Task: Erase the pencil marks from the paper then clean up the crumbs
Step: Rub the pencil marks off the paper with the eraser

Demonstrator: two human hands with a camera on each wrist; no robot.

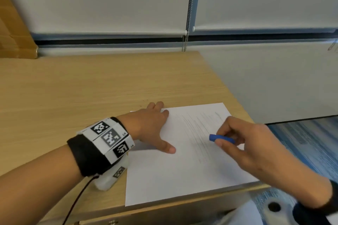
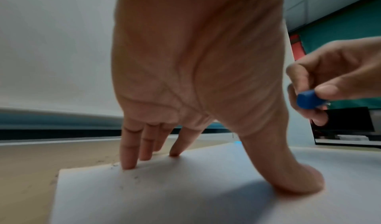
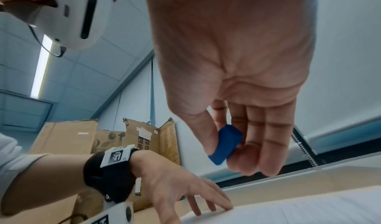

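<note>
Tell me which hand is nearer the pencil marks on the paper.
Right. The right hand pinches the blue eraser right at the pencil marks. The left hand presses flat on the paper at its far left edge, beside the marks.

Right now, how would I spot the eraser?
On the wooden desk lies a white paper with pencil strokes. Above it, the right hand pinches the eraser: a small blue block, the only blue thing over the sheet.
</note>
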